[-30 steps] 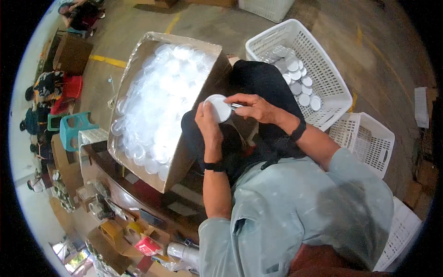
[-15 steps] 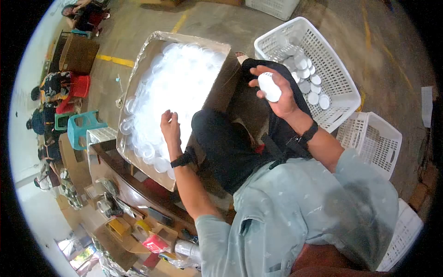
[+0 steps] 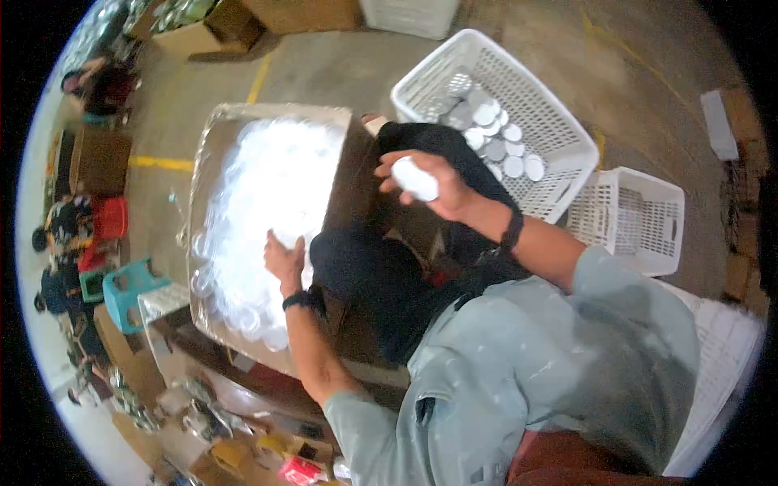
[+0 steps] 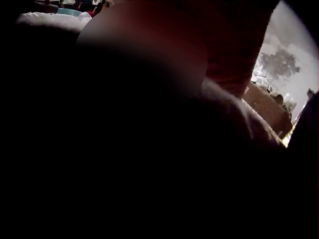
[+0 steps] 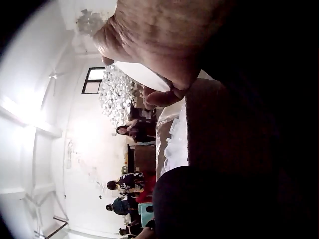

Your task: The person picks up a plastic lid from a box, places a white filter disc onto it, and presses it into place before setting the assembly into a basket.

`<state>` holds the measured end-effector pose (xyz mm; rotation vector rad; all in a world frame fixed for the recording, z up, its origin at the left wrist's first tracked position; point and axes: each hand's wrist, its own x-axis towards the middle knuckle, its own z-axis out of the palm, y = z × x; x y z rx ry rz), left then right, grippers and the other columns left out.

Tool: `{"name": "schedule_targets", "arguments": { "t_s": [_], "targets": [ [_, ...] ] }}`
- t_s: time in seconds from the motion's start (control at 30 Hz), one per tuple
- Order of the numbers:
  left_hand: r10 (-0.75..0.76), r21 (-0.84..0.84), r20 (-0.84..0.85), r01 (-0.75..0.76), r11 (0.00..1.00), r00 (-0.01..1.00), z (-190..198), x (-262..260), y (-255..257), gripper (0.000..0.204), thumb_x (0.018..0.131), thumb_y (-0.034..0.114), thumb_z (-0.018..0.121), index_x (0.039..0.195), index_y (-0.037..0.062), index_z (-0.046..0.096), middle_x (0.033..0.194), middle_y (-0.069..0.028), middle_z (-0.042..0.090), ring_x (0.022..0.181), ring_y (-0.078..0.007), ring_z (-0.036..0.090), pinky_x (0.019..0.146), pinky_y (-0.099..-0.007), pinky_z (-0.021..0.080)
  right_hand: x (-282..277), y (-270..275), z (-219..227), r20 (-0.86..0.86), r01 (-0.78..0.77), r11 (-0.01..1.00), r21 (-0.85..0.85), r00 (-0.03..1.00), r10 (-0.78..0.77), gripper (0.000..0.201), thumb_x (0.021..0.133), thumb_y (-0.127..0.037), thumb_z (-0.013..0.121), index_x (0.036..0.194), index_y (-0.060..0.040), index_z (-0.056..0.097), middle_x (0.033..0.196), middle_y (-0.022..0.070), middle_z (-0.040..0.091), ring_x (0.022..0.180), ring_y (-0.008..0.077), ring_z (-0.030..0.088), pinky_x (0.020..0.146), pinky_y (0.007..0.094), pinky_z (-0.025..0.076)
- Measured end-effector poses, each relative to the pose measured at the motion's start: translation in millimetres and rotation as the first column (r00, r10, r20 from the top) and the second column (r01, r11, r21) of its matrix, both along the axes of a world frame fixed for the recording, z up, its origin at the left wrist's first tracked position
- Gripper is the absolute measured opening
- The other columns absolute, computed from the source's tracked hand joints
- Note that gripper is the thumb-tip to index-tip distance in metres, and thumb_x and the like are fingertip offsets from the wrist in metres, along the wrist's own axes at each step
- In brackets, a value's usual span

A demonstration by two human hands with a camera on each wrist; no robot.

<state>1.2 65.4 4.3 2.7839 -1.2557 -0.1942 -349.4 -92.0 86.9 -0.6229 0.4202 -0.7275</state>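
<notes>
Apart: left hand (image 3: 285, 261) spread, seemingly empty; right hand (image 3: 442, 185) curled round white disc (image 3: 414, 179).

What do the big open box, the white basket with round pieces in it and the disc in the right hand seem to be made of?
The box: cardboard, judging by its matte brown walls; the shiny rim suggests tape. The basket: probably moulded plastic, with regular slots. The disc: smooth, white, perhaps plastic, though coated card or metal is possible.
</notes>
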Motion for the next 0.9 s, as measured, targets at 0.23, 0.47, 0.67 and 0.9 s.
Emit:
{"name": "schedule_targets", "arguments": {
  "t_s": [0.23, 0.47, 0.67, 0.9],
  "targets": [
    [-0.165, -0.459, -0.789, -0.389, 0.799, 0.593, 99.3, -44.4, -8.1, 0.068, 0.094, 0.028, 0.066, 0.148, 0.0004, 0.037, 0.130, -0.0249, 0.058, 0.114, -0.0276, 0.058, 0.094, -0.0370, 0.046, -0.7, 1.8, 0.4, 0.022, -0.066, 0.993, 0.096, 0.998, 0.064, 0.058, 0.100, -0.051, 0.050, 0.128, -0.0008, 0.055, 0.116, 0.0124, 0.066, 0.097, 0.0204, 0.068, 0.060, 0.0246, 0.053],
    [-0.509, -0.584, -0.809, -0.305, 0.752, 0.294, 147.4, -170.3, -37.3, 0.065, 0.100, 0.033, 0.053, 0.154, 0.0057, 0.030, 0.143, -0.0214, 0.050, 0.125, -0.0283, 0.054, 0.096, -0.0392, 0.049, 0.6, 4.9, -2.8, -0.052, -0.145, 0.988, 0.054, 0.988, 0.147, 0.055, 0.103, -0.046, 0.043, 0.134, -0.0014, 0.053, 0.124, 0.0128, 0.064, 0.104, 0.0222, 0.065, 0.068, 0.0282, 0.054],
    [-0.437, -0.470, -0.881, -0.239, 0.850, 0.179, 125.5, -212.8, -48.9, 0.067, 0.101, 0.046, 0.049, 0.152, 0.0053, 0.035, 0.144, -0.0192, 0.049, 0.123, -0.0320, 0.056, 0.096, -0.0421, 0.049, -3.0, 9.9, -9.4, -0.271, -0.221, 0.975, -0.039, 0.941, 0.202, 0.049, 0.099, -0.047, 0.052, 0.131, -0.0098, 0.057, 0.116, 0.0057, 0.063, 0.103, 0.0183, 0.060, 0.075, 0.0355, 0.053],
    [-0.585, -0.638, -0.257, 0.320, 0.701, 0.769, 112.8, -216.1, -44.8, 0.051, 0.097, 0.017, 0.063, 0.142, 0.0001, 0.046, 0.123, -0.0233, 0.061, 0.116, -0.0362, 0.061, 0.097, -0.0429, 0.049, 2.3, 10.3, -13.5, -0.254, -0.277, 0.961, -0.005, 0.930, 0.266, 0.047, 0.098, -0.047, 0.054, 0.127, -0.0112, 0.060, 0.113, 0.0042, 0.061, 0.104, 0.0184, 0.058, 0.075, 0.0353, 0.052]
  ]
}}
